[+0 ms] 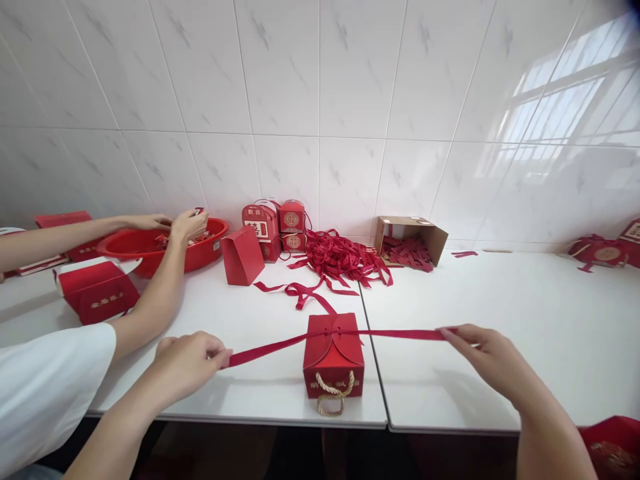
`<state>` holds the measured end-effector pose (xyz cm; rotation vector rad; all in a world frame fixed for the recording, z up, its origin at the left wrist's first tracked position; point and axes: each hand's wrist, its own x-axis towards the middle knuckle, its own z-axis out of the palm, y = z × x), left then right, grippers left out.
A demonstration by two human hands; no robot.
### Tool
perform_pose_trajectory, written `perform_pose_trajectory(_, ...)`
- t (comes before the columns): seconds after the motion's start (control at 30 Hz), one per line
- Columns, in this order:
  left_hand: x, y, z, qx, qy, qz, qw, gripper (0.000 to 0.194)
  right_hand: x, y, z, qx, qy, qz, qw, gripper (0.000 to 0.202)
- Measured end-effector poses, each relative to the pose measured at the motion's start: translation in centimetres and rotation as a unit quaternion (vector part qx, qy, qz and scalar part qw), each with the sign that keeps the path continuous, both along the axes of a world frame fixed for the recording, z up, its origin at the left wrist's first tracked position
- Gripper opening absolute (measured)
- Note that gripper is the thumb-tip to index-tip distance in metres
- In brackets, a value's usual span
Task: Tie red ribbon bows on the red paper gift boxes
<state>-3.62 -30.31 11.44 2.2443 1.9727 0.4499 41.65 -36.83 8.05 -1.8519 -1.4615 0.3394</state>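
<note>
A red box (334,363) with a gold rope handle (334,392) stands near the table's front edge. A dark red ribbon (400,333) runs across its closed top flaps and stretches out to both sides. My left hand (193,363) pinches the ribbon's left end, left of the box. On the right, my right hand (483,353) pinches the other end, slightly higher in view. Both hands are off the tabletop and the ribbon looks taut.
Behind the box lie a heap of ribbons (340,257), a cardboard box (437,241) of red strips, and small red boxes (293,219). At left, another person's hands reach over a red basin (145,263); an open red box (103,293) sits nearby.
</note>
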Motion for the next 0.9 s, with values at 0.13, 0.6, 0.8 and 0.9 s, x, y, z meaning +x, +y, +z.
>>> perform_pose_trajectory(0.13, 2.5, 0.2, -1.3, -0.001, -0.082, -0.056, 0.995, 0.027, -2.2, 1.2, -1.2, 0.02, -0.017, 0.049, 0.998, 0.05)
perform_pose_trajectory(0.6, 11.8, -0.3, -4.9, -0.096, -0.42, -0.173, 0.886, 0.027, -12.4, 2.1, -0.7, -0.058, 0.34, 0.239, 0.908, 0.058)
perform_pose_trajectory(0.8, 11.7, -0.3, -3.9, -0.129, -0.421, -0.169, 0.882, 0.03, -12.5, 2.4, 0.5, -0.067, 0.373, 0.267, 0.886, 0.05)
perform_pose_trajectory(0.9, 11.9, -0.6, -3.8, -0.148, -0.446, -0.167, 0.867, 0.03, -13.0, 2.2, 1.1, -0.069, 0.305, 0.284, 0.906, 0.051)
